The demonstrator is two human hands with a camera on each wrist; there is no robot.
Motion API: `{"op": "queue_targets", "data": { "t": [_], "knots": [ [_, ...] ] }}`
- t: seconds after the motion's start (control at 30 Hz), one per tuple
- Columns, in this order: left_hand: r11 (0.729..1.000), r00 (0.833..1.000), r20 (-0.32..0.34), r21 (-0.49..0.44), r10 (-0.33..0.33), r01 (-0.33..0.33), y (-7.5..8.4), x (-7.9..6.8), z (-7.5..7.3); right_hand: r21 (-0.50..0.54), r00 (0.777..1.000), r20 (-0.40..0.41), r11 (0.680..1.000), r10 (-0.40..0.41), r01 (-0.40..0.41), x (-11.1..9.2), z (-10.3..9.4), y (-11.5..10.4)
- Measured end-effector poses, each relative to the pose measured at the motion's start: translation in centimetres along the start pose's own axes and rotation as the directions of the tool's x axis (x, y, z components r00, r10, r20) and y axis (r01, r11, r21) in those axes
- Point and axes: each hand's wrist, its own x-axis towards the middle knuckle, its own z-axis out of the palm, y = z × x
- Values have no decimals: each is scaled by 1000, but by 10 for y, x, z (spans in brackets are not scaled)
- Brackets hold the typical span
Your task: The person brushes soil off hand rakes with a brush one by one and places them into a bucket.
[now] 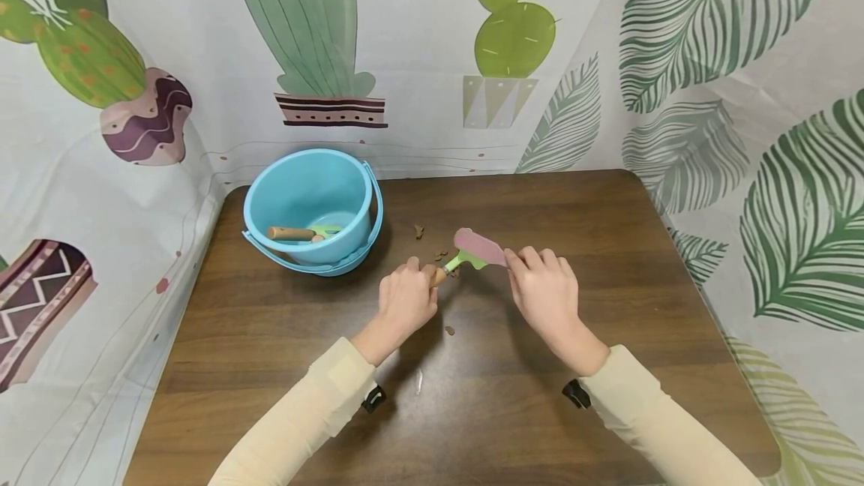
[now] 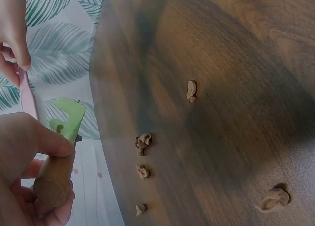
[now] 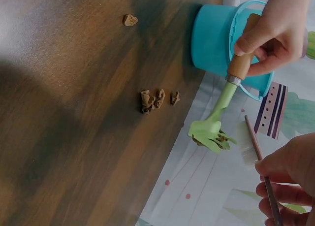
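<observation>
My left hand [image 1: 408,297] grips the wooden handle [image 3: 243,56] of a small garden hand rake with a light green pronged head [image 3: 209,135]. Brown clumps [image 3: 222,140] cling among its prongs, held above the table. In my right hand [image 1: 545,287] is a pink brush [image 1: 481,247], pinched at one end; its pale bristles [image 3: 247,143] face the rake head in the right wrist view, a small gap apart. Several crumpled brown bits [image 2: 142,142] lie on the tabletop below, one of them [image 1: 449,330] closer to me.
A light blue bucket [image 1: 310,171] stands at the back left of the brown wooden table [image 1: 607,246]. Inside it lies another wooden-handled tool [image 1: 290,233] with a green head. A cloth printed with cacti and leaves [image 1: 432,36] hangs behind and beside the table.
</observation>
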Motion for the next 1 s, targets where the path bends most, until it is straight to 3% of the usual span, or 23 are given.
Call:
{"op": "queue_targets", "data": {
  "t": [0.33,0.8,1.0],
  "knots": [
    [1000,1000,-10,-6,10,-10,1,-1,-2,-24,998,-30,999,-48,47,0,8,-3],
    [999,1000,1,30,19,-19,-2,0,-4,-36,997,53,998,-54,56,0,10,-5],
    [998,999,-25,50,28,-26,-7,0,-4,-44,997,47,997,-66,68,-1,13,-4]
  ]
}}
